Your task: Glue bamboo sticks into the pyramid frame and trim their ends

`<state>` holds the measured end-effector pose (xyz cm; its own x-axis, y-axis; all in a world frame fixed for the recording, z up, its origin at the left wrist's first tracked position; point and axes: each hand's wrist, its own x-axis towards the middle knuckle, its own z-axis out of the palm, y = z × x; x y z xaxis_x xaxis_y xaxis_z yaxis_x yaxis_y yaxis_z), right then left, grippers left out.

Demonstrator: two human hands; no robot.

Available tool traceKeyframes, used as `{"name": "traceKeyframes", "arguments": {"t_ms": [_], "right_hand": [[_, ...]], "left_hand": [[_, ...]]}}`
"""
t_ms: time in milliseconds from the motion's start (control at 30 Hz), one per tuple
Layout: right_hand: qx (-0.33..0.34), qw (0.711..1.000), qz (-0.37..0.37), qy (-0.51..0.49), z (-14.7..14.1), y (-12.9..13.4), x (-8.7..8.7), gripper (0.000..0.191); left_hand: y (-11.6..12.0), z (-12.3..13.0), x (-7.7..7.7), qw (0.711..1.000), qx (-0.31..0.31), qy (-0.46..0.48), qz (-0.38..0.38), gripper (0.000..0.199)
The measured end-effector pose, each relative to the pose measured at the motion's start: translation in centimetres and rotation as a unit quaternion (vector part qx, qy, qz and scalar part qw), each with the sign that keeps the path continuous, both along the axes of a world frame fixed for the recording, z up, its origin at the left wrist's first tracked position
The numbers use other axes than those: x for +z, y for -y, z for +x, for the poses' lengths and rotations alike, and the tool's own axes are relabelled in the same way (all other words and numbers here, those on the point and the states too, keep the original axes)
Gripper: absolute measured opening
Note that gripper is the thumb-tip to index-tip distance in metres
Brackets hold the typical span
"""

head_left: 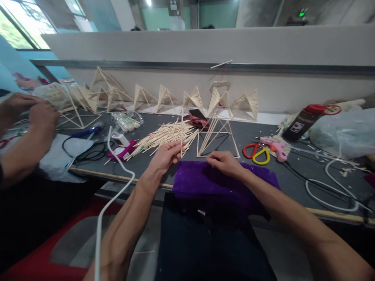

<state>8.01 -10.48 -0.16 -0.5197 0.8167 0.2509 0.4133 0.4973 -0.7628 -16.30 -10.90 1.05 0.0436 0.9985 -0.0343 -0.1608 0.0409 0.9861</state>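
Note:
My left hand (168, 156) pinches a thin wooden stick (182, 127) that stands almost upright from its fingertips. Over the purple cloth (202, 181) at the table's front edge, my right hand (224, 162) is closed, thumb against the curled fingers; whether anything is in it is hidden. Just beyond this hand stands a stick frame (231, 136) of joined triangles, with several sticks fanned along one side. A pile of loose sticks (166, 136) lies behind and left of my left hand.
Finished-looking stick models (193, 99) line the back. To the right are scissors (260, 154), a pink glue gun (275, 146), a dark bottle (303, 123) and cables. A white cable (117, 185) hangs over the front edge. At left, another person's hands (41, 117) work near a stick frame.

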Motion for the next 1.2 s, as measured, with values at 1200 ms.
{"name": "traceKeyframes", "arguments": {"t_ms": [1200], "right_hand": [[-0.095,0.947,0.001,-0.305,2.0,-3.8,2.1,0.031]], "left_hand": [[-2.5,11.8,-0.8,0.975,-0.206,0.069,0.036,0.038]]}}
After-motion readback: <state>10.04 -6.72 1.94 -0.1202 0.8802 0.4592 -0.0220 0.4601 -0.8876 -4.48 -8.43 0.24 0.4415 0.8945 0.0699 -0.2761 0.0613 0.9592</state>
